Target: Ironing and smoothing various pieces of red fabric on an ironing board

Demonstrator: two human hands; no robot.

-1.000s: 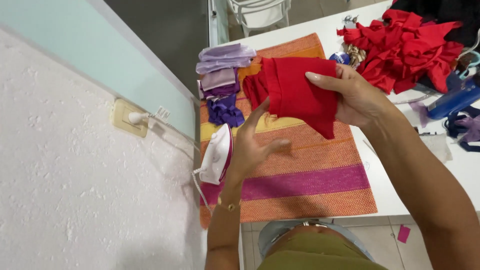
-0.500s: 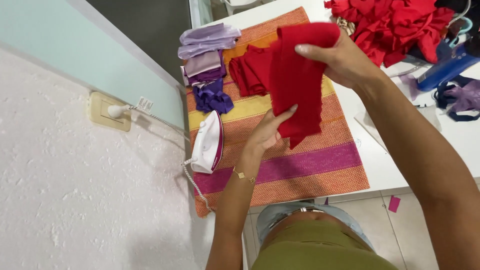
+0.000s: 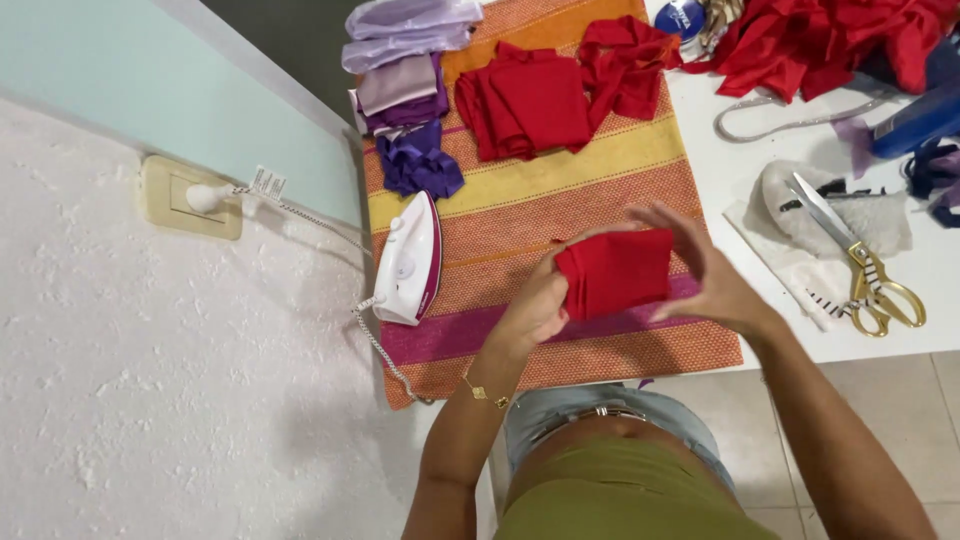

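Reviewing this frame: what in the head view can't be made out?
- Folded red cloth: left edge hidden by the left hand; number of layers unclear.
- Right hand: palm side faces away, so contact with the cloth is uncertain.
- Red fabric pile: cut off by the top edge.
- Blue object: cut off at the right edge, kind unclear.
- Iron: soleplate faces away.

Matt red cloth (image 3: pixel 615 272) is seen on a coarse woven mat (image 3: pixel 600 180); glossy plastic iron (image 3: pixel 410 260), shiny metal scissors (image 3: pixel 850 255).
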